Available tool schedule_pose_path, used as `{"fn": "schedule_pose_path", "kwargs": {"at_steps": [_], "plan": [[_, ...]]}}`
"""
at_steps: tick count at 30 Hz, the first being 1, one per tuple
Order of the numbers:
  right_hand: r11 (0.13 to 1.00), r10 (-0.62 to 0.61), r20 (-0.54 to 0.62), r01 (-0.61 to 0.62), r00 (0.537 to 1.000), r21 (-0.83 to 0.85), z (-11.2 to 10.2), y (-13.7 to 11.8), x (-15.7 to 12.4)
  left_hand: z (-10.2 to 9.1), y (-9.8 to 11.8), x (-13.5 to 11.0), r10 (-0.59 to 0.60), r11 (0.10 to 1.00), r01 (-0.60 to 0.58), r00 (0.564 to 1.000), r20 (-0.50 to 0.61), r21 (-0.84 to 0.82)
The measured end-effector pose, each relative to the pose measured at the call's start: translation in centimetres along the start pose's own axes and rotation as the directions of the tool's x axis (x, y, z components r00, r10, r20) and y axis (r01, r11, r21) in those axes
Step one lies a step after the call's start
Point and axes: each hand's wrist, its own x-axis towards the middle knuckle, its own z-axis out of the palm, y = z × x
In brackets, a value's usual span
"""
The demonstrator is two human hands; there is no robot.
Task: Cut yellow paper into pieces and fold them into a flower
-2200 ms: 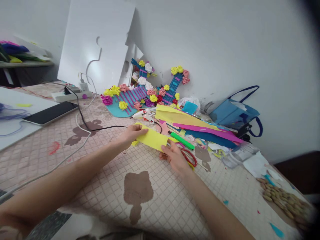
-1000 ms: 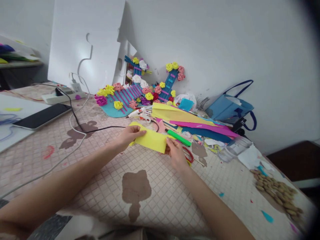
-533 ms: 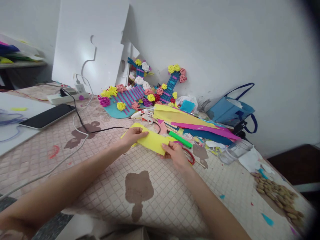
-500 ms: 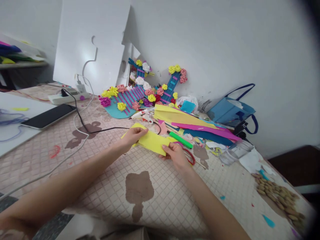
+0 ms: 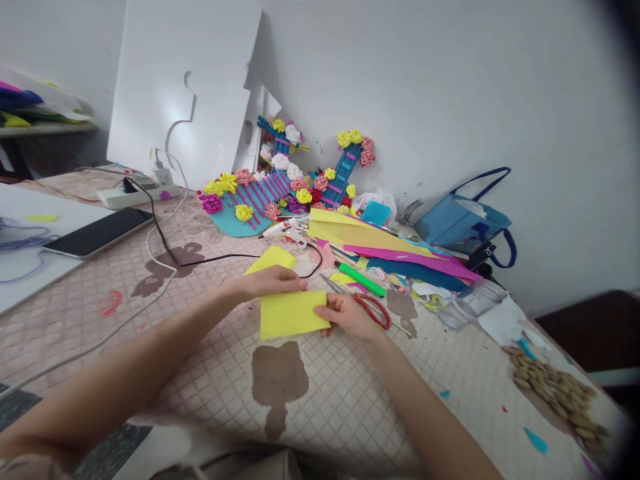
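Note:
A rectangle of yellow paper (image 5: pixel 293 316) lies before me, low over the tablecloth. My left hand (image 5: pixel 273 282) is closed along its upper edge, fingers reaching right; the thumb is hidden. At the right edge my right hand (image 5: pixel 350 317) pinches the sheet between thumb and fingers. Behind my left hand sits another yellow paper piece (image 5: pixel 274 257). Scissors with red handles (image 5: pixel 374 311) rest just right of my right hand, and a green-handled tool (image 5: pixel 361 279) is beyond them. A white glue gun (image 5: pixel 287 231) lies farther back.
Paper-flower decorations (image 5: pixel 265 197) lean at the back. Long coloured sheets (image 5: pixel 390 243) lie right of them, near a blue bag (image 5: pixel 463 223). A tablet (image 5: pixel 100 232), power strip (image 5: pixel 137 192) and cables are left. Nuts in shells (image 5: pixel 555 393) lie at the right edge.
The yellow paper has come nearer me and turned, showing as a shorter rectangle. My left hand has shifted right and down to its upper edge, uncovering the piece behind; the scissors show more.

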Motion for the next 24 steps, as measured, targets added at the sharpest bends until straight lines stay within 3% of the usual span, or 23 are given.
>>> {"fn": "schedule_pose_path", "kwargs": {"at_steps": [3,9,12,16,24], "plan": [[1.000,0.019,0.044,-0.019,0.999,-0.009,0.8,0.0,-0.2,0.8,-0.6,0.2,0.099,0.993,-0.103,0.993,0.070,0.056],[0.999,0.031,-0.124,-0.033,0.992,-0.018,1.1,0.4,-0.1,0.7,-1.8,1.1,0.077,0.997,-0.074,0.988,-0.130,0.029],[0.998,0.026,-0.123,-0.033,0.992,-0.057,1.1,0.6,0.0,0.7,-1.7,1.2,0.125,0.990,-0.121,0.990,-0.067,0.070],[0.991,0.018,-0.097,-0.031,0.995,-0.130,1.4,0.6,-0.1,1.3,-1.3,1.4,0.226,0.941,-0.227,0.973,0.035,0.252],[0.988,-0.009,-0.088,-0.005,0.996,-0.152,1.1,0.5,0.0,1.3,-1.6,1.8,0.140,0.959,-0.137,0.990,0.005,0.247]]}}
